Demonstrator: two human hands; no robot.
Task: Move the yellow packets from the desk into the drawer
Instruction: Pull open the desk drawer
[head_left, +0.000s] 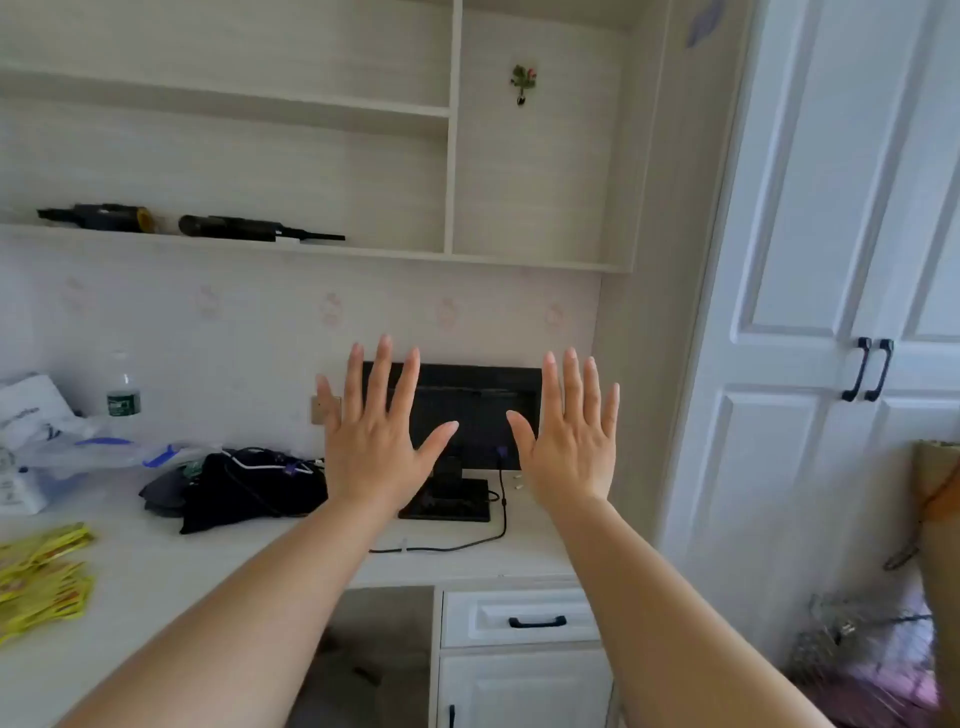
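Nothing done: both hands, left and right, raised mid-frame with fingers spread and empty, packets all on the counter at lower left, drawer (lower center-right) shut.

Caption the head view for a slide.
Both hands, left hand and right hand, raised open above the desk; yellow packets wait left, drawer shut.

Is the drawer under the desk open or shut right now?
Shut. The drawer front sits flush with the cabinet frame, its black handle untouched, and both hands are raised above the desk.
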